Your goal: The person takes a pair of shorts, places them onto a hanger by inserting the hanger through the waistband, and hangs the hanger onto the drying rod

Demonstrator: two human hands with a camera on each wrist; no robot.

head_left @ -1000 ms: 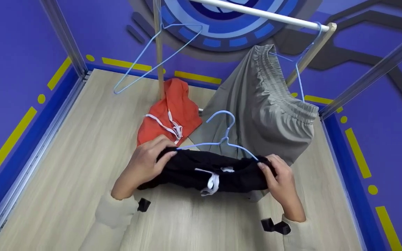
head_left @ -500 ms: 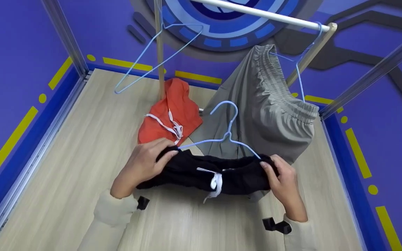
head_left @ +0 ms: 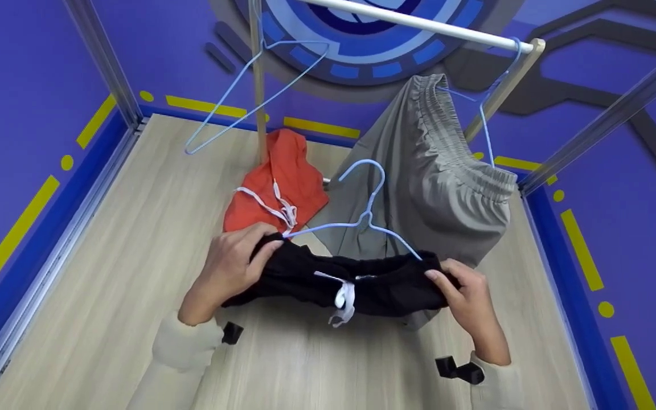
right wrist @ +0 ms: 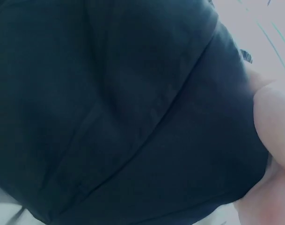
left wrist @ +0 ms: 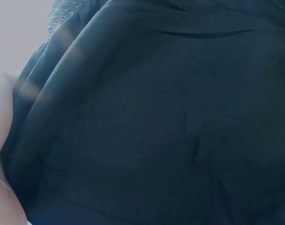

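A pair of black drawstring shorts [head_left: 385, 293] is stretched sideways between my two hands, its white drawstring [head_left: 345, 302] hanging at the front. From its waistband rises a light blue hanger [head_left: 369, 213], hook uppermost, with both lower ends hidden in the cloth. My left hand [head_left: 228, 267] grips the waistband's left end, thumb in front, right by the hanger's arm. At the other end, my right hand [head_left: 470, 296] pinches the waistband between thumb and fingers. Black cloth [left wrist: 156, 117] fills most of the left wrist view, and dark fabric [right wrist: 133, 112] likewise covers the right wrist view.
Grey trousers [head_left: 453, 188] hang by a blue hanger [head_left: 486, 131] from the rack's white rail [head_left: 419, 21]. Another blue hanger [head_left: 220, 108] hangs bare at left. Orange drawstring shorts [head_left: 285, 182] lie on the wooden tabletop [head_left: 106, 273] beside the rack's left post [head_left: 260, 108].
The hanger's hook has risen, and the left waistband end has shifted slightly up and left. My right hand has moved slightly right and down, stretching the waistband wider.
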